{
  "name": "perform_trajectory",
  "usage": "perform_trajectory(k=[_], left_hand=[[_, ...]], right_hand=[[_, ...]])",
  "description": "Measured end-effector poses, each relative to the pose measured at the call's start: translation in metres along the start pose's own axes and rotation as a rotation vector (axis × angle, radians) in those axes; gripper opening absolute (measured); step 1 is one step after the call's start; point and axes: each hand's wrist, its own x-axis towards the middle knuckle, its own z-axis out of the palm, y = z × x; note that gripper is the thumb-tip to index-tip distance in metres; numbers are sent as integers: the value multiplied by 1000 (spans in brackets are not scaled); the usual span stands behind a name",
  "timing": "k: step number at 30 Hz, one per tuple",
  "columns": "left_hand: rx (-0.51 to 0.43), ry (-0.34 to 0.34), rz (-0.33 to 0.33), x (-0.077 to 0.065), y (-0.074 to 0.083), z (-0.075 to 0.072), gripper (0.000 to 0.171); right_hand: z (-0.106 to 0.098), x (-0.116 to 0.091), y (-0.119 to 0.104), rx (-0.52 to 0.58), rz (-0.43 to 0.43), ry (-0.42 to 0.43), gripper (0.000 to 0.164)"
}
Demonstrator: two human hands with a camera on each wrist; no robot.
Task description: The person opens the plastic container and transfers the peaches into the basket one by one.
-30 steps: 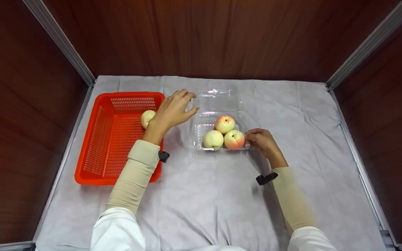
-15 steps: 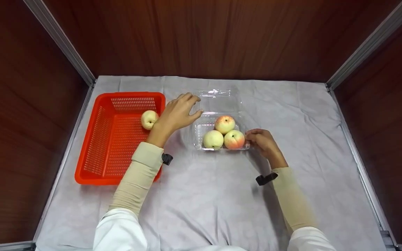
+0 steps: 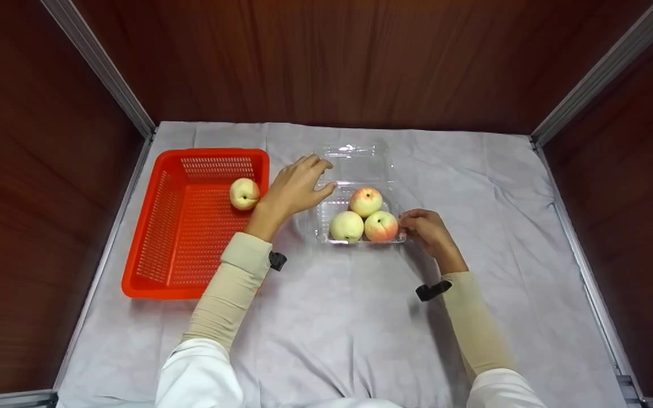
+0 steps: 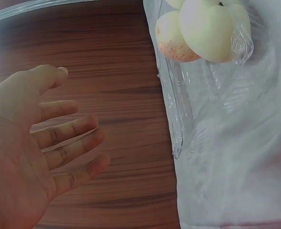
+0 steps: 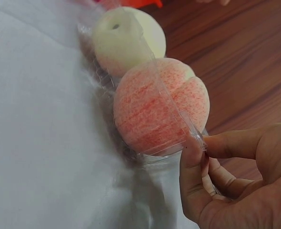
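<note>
A clear plastic clamshell box (image 3: 326,211) lies with its lid (image 3: 355,167) folded back at the far side. Three pale yellow and pink peaches (image 3: 347,226) sit in its base. At the right, my right hand (image 3: 427,232) pinches the box's rim between thumb and fingers, beside the pinkest peach (image 5: 162,107). My left hand (image 3: 298,184) hovers by the box's left side, fingers spread and relaxed; the left wrist view shows the palm (image 4: 16,148) holding nothing. Its wrist is near the basket's right edge.
A red plastic basket (image 3: 196,293) with slotted walls stands at the left, one peach (image 3: 244,194) inside it near the right wall. Grey-white cloth (image 3: 355,317) covers the table. Dark wood panels (image 3: 338,62) with metal edge strips enclose the back and sides.
My left hand has drifted right and slightly nearer, away from the basket toward the box, uncovering more of the basket's peach. The right hand keeps its hold on the rim.
</note>
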Motion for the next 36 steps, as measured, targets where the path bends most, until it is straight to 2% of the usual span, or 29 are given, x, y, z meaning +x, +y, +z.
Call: perform_trajectory(k=[16, 26, 36], left_hand=[[-16, -13, 45, 0, 7, 14, 48], [-4, -21, 57, 1, 10, 20, 48], [0, -51, 53, 2, 13, 30, 48]], right_hand=[[1, -1, 0, 27, 10, -11, 15], [-1, 0, -2, 15, 7, -29, 26], [-1, 0, -1, 4, 13, -23, 20]])
